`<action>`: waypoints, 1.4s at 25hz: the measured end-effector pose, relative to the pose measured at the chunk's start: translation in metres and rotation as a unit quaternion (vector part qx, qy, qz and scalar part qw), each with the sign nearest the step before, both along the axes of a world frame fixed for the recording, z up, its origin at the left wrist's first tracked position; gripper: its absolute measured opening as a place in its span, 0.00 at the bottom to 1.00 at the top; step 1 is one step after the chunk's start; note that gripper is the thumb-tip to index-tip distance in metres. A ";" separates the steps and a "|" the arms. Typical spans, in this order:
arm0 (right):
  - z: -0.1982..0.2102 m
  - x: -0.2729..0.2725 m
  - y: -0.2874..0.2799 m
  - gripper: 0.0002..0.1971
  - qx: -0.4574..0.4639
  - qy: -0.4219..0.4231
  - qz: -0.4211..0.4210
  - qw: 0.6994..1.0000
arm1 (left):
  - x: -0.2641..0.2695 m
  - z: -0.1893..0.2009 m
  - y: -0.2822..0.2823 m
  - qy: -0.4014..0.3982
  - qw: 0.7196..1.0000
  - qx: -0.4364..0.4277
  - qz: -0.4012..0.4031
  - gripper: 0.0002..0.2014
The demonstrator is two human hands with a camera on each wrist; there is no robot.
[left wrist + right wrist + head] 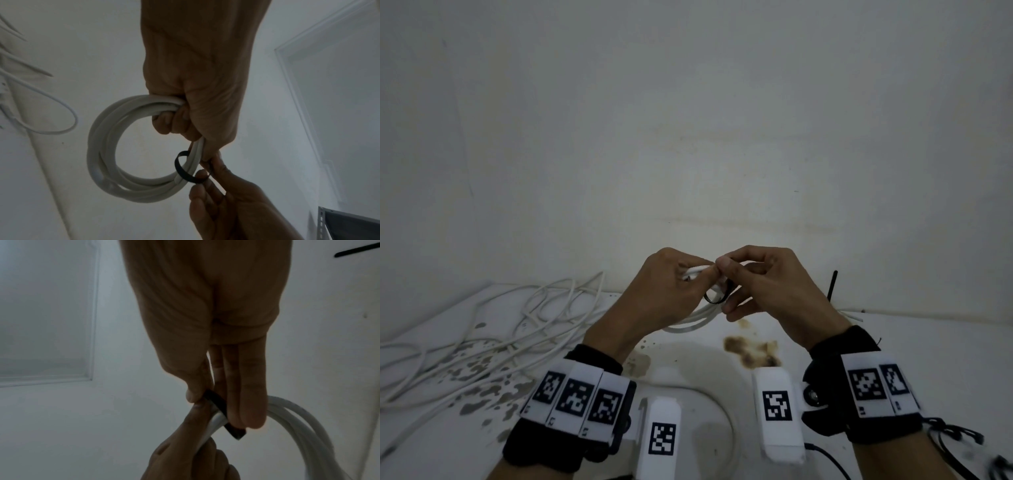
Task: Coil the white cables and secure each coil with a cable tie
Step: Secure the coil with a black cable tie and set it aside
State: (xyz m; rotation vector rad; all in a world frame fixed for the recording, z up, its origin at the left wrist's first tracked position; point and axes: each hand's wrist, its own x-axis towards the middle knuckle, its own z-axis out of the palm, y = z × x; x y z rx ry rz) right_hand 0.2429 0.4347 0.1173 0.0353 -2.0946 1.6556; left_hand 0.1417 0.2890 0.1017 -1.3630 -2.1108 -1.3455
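Left hand (195, 91) grips white coil (102, 154), held up over table (893, 359). Black tie (182, 170) loops crosswise around the strands just below that grip; right hand (226, 203) pinches its end.

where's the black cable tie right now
In the left wrist view the black cable tie loops around the white coil, just below the left hand, pinched by the right hand.

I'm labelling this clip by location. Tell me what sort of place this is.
Probably a plain indoor work corner, not a proper workshop: a stained white table against a bare white wall, loose white cables heaped on it, and a perforated metal shelf post nearby.
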 end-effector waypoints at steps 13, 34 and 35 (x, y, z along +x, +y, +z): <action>0.003 -0.006 -0.011 0.10 0.206 0.177 -0.227 0.935 | 0.015 -0.004 0.005 -0.118 0.990 0.053 -0.050 0.11; -0.033 -0.015 -0.055 0.09 0.247 0.198 -0.113 0.942 | -0.012 -0.016 -0.002 -0.240 0.944 0.222 0.053 0.14; -0.030 -0.013 -0.055 0.09 0.230 0.179 -0.121 0.949 | -0.013 -0.013 -0.005 -0.220 0.948 0.221 0.056 0.14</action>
